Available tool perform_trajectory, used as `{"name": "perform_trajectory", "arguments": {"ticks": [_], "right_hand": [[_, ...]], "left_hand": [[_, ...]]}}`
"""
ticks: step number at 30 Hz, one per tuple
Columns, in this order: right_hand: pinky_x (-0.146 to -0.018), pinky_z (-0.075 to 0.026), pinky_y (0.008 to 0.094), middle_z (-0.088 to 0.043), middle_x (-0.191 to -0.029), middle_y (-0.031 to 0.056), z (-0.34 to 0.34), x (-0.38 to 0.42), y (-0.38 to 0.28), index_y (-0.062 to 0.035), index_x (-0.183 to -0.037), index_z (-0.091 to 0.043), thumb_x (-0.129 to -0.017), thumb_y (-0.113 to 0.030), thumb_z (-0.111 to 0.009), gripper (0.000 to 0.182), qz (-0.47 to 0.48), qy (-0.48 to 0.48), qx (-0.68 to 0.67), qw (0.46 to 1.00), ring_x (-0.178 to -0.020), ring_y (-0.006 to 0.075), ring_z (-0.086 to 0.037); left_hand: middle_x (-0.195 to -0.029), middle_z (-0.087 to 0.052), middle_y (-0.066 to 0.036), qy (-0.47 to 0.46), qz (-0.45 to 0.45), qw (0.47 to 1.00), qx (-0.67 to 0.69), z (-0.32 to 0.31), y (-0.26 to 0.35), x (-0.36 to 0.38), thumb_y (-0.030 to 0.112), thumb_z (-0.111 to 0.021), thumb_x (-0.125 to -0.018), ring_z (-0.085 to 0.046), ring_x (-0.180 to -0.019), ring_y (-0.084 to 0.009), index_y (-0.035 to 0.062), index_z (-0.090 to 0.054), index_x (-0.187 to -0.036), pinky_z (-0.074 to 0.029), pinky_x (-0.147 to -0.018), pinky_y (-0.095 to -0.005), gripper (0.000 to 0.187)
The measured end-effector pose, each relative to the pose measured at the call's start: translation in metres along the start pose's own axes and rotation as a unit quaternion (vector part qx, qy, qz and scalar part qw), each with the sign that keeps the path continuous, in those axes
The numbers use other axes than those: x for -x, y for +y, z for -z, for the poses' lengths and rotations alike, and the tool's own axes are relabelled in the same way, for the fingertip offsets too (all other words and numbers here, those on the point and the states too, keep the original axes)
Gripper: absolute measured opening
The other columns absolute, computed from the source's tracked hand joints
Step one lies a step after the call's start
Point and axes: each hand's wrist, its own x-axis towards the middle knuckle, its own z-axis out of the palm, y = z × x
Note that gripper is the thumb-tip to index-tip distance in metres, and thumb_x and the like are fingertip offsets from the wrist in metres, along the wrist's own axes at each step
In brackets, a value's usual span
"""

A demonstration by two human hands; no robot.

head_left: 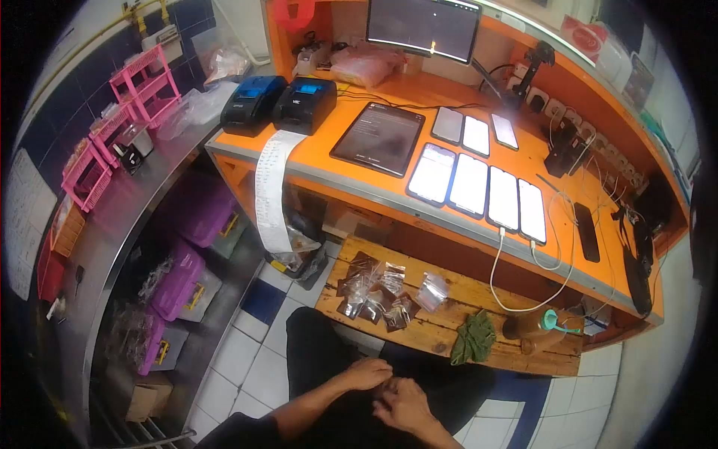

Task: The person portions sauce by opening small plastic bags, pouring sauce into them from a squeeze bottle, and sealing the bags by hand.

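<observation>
Over my lap, my left hand (368,373) and my right hand (404,404) are close together with fingers curled inward. Something small and dark brownish may be pinched between them, but the fingers hide it. In front of my knees is a low wooden bench (426,352). Several clear plastic packets with dark brown contents (374,295) lie in a loose pile on it. Just right of the pile is a small stack of clear plastic bags (432,292). A crumpled green cloth (473,338) sits at the bench's near edge.
A brown container with a turquoise handle (550,329) stands at the bench's right. On the orange counter (314,161) are several lit phones (469,183), a tablet (378,138) and two receipt printers (305,105). A charging cable (497,288) loops over the bench; a long receipt (273,194) hangs down.
</observation>
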Motion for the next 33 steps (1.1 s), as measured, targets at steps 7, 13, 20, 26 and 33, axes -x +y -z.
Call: {"name": "perform_trajectory", "arguments": {"ticks": [7, 13, 20, 26, 33], "right_hand": [[-0.058, -0.051, 0.0308, -0.063, -0.074, 0.0012, -0.003, -0.005, 0.025, -0.0156, -0.093, -0.073, -0.079, -0.033, -0.074, 0.022, 0.031, -0.102, 0.022, 0.994, -0.064, 0.0204, -0.063], [-0.06, -0.054, 0.0296, -0.069, -0.09, 0.007, -0.02, 0.014, 0.039, -0.0074, -0.121, -0.061, -0.097, -0.028, -0.056, 0.032, -0.267, -0.193, -0.485, 0.81, -0.058, 0.0175, -0.062], [-0.062, -0.056, 0.0317, -0.066, -0.088, 0.0088, -0.043, 0.064, 0.077, 0.0012, -0.133, -0.049, -0.1, -0.052, -0.037, 0.064, -0.355, -0.136, -0.693, 0.613, -0.048, 0.013, -0.054], [-0.061, -0.057, 0.0352, -0.06, -0.073, 0.0071, -0.02, 0.052, 0.072, 0.0052, -0.129, -0.049, -0.094, -0.064, -0.031, 0.08, -0.4, -0.117, -0.651, 0.634, -0.044, 0.0122, -0.048], [-0.047, -0.048, 0.0279, -0.064, -0.073, 0.0113, -0.015, 0.034, 0.071, 0.0033, -0.112, -0.061, -0.1, -0.051, -0.042, 0.059, -0.437, -0.134, -0.559, 0.692, -0.048, 0.0147, -0.056]], "left_hand": [[-0.093, -0.061, -0.015, 0.072, -0.131, 0.965, 0.216, -0.021, -0.013, 0.013, 0.016, -0.047, -0.092, -0.06, -0.086, -0.0264, -0.0016, -0.061, -0.082, -0.047, -0.074, -0.0366, 0.024], [-0.103, -0.064, -0.016, 0.066, 0.085, 0.992, 0.061, 0.003, 0.023, 0.025, 0.024, -0.053, -0.094, -0.064, -0.089, -0.0352, 0.0044, -0.063, -0.106, -0.052, -0.076, -0.0391, 0.025], [-0.106, -0.06, -0.015, 0.05, -0.139, 0.971, -0.189, 0.007, 0.048, 0.031, 0.044, -0.061, -0.089, -0.062, -0.095, -0.0356, 0.0134, -0.053, -0.131, -0.05, -0.081, -0.0422, 0.053], [-0.114, -0.056, -0.015, 0.029, -0.158, 0.979, -0.126, -0.018, 0.044, 0.021, 0.046, -0.065, -0.085, -0.054, -0.107, -0.0347, 0.0104, -0.047, -0.136, -0.044, -0.093, -0.0439, 0.065], [-0.109, -0.056, -0.016, 0.066, -0.131, 0.981, -0.127, -0.02, 0.042, 0.015, 0.039, -0.073, -0.077, -0.055, -0.103, -0.0354, 0.0069, -0.057, -0.122, -0.046, -0.088, -0.0437, 0.058]]}}
